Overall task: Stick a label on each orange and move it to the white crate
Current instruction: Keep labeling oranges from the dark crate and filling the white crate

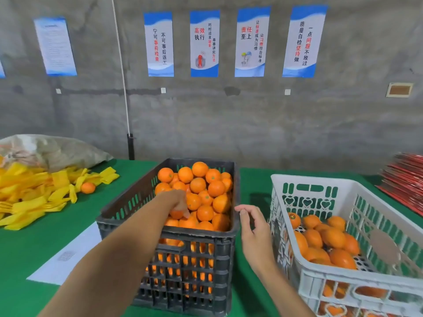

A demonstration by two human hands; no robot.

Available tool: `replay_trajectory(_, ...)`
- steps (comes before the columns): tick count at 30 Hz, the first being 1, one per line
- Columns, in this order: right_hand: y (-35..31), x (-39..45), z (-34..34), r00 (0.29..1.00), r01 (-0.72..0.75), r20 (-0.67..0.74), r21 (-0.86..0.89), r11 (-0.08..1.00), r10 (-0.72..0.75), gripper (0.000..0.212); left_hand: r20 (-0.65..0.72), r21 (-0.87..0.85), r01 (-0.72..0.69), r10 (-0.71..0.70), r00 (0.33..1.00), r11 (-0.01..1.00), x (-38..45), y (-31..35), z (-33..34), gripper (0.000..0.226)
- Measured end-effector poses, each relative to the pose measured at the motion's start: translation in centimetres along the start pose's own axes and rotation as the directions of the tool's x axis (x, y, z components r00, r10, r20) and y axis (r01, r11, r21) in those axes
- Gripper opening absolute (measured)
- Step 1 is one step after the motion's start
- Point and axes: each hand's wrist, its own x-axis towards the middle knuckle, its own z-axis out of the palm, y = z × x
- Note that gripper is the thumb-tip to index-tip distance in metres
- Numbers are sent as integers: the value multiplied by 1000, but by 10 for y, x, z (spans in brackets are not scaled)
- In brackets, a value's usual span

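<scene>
Your left hand reaches into the black crate and its fingers curl over 1 orange near the crate's front left; the hand is blurred, so whether the fruit is lifted or merely gripped in place cannot be told. That orange sits among the heaped oranges filling the black crate almost to its rim.

Your right hand hovers in the gap between the 2 crates, holding nothing, fingers loosely bent, thumb and forefinger close together but apart from any object.

The white crate stands to the right, partly filled with oranges; 1 labelled orange at its back left shows a round sticker.

Both crates rest on the green table. On its left: a pile of yellow foam sleeves with 1 loose orange beside it, a sack behind, and a white sheet just beside the black crate. Red stacked items lie at far right. 5 posters hang on the grey wall.
</scene>
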Motion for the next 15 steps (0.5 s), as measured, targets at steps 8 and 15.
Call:
replay_trajectory(8, 4, 5, 4, 1000, -22, 4, 32, 999, 22, 22, -51, 142, 9, -2, 999, 990, 13, 2, 1, 93)
replay_trajectory(15, -5, -6, -13, 992, -39, 120, -71, 997, 48, 25, -336, -205, -204, 127, 933, 957, -38, 13, -15, 48)
